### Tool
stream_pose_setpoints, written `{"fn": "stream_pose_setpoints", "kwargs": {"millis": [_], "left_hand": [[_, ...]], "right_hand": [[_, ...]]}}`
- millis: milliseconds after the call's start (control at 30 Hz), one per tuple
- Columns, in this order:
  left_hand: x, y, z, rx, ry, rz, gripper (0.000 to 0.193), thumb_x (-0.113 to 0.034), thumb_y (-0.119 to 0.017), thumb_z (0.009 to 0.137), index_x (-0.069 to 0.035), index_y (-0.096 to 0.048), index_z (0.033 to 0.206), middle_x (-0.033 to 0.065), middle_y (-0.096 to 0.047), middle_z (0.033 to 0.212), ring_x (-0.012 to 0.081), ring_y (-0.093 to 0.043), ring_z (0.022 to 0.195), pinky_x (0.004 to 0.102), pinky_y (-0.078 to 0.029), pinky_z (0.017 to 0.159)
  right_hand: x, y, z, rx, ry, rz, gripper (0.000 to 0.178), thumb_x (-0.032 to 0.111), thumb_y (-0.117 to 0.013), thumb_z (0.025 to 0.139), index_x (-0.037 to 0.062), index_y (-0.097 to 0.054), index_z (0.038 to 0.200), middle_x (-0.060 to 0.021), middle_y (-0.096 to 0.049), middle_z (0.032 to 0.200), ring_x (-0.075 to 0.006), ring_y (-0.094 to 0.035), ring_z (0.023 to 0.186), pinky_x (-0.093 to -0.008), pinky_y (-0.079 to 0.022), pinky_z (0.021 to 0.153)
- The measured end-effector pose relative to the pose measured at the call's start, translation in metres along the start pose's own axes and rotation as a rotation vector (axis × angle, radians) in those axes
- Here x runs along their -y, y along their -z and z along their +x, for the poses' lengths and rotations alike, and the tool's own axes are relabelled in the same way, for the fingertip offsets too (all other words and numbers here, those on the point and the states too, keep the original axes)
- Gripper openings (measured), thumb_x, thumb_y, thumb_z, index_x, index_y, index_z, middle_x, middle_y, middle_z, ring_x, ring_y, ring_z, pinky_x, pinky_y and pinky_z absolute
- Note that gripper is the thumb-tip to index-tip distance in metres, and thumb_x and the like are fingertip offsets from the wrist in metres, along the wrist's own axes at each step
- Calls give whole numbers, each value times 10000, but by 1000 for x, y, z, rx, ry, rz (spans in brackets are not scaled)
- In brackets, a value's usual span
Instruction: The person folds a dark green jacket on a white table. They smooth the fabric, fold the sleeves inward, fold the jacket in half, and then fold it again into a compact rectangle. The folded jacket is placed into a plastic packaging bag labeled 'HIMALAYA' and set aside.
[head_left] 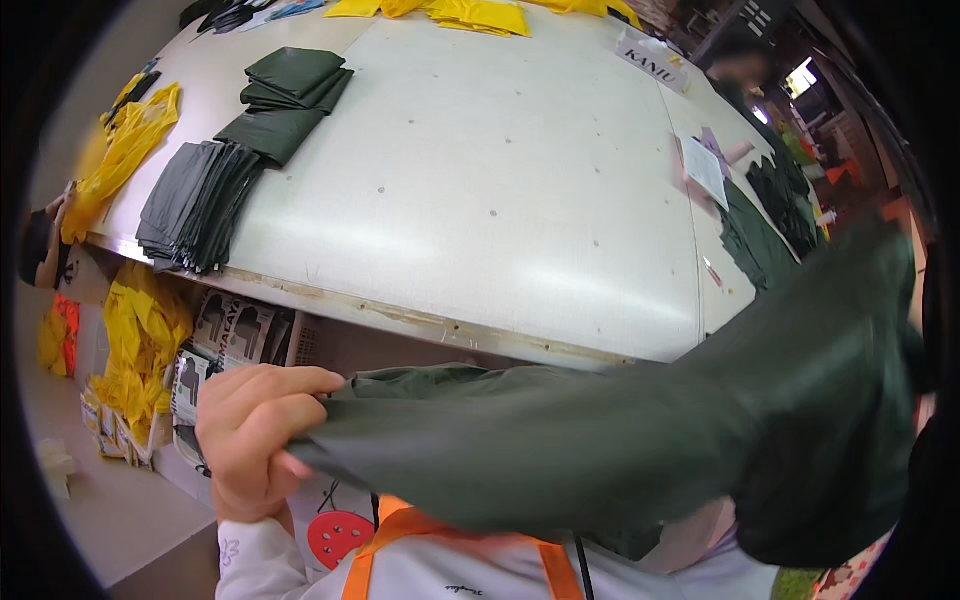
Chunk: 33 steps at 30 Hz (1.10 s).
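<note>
My left hand (260,430) is closed on one end of a long dark green piece of smooth, coated-looking cloth (560,430), thumb and fingers pinching its edge. The cloth stretches across in front of my body to the right, where it widens, rises and hangs in folds. Its right part is blurred by motion. Whether it is a whole garment or one part of it, I cannot tell. My right hand does not show; the cloth covers that side.
A white table (440,160) lies ahead. Neat dark green folded stacks (195,200) stand at its left edge, and yellow pieces (470,15) lie at the back. Yellow cloth (145,320) fills a container below left. Another person (740,75) is at the far right.
</note>
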<state>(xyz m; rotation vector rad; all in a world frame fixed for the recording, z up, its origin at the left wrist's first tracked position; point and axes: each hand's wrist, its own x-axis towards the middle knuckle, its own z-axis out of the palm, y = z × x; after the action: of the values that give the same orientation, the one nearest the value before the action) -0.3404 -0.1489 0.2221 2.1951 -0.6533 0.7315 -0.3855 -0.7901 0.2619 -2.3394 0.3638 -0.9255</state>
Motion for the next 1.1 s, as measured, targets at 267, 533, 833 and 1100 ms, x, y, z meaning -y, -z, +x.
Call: {"fn": "stream_pose_setpoints", "kwargs": {"millis": [267, 533, 833, 1100], "left_hand": [[108, -49, -70, -29, 879, -7, 236, -88, -557, 860, 24, -551, 1067, 103, -589, 900, 200, -567, 839, 299, -431, 725], [234, -232, -35, 133, 782, 444, 1045, -295, -832, 598, -34, -236, 1417, 234, -344, 1382, 376, -372, 1247, 446, -302, 1045], [341, -245, 2, -149, 1015, 546, 366, -110, -603, 818, -28, -533, 1168, 151, -609, 1098, 332, -582, 982, 393, -451, 839], [386, -221, 40, 341, 530, 856, 599, -283, -609, 837, -59, -398, 1351, 106, -401, 1411, 296, -348, 1313, 469, -247, 1078]], "right_hand": [[268, -499, 174, 246, 689, 523, 567, 72, -608, 795, -29, -355, 1292, -227, -522, 1225, -302, -509, 1157, -341, -412, 976], [76, -627, -33, 941, 480, -349, 798, 377, -642, 805, 197, -212, 1453, -186, -219, 1478, -412, -214, 1341, -597, -234, 1018], [-49, -593, -33, 888, 332, -373, 704, 483, -515, 878, 167, -260, 1452, -112, -136, 1531, -311, -112, 1409, -551, -75, 1104], [-41, -609, -22, 854, 395, -352, 698, 457, -537, 871, 163, -273, 1446, -105, -169, 1525, -312, -122, 1407, -547, -97, 1102]]}}
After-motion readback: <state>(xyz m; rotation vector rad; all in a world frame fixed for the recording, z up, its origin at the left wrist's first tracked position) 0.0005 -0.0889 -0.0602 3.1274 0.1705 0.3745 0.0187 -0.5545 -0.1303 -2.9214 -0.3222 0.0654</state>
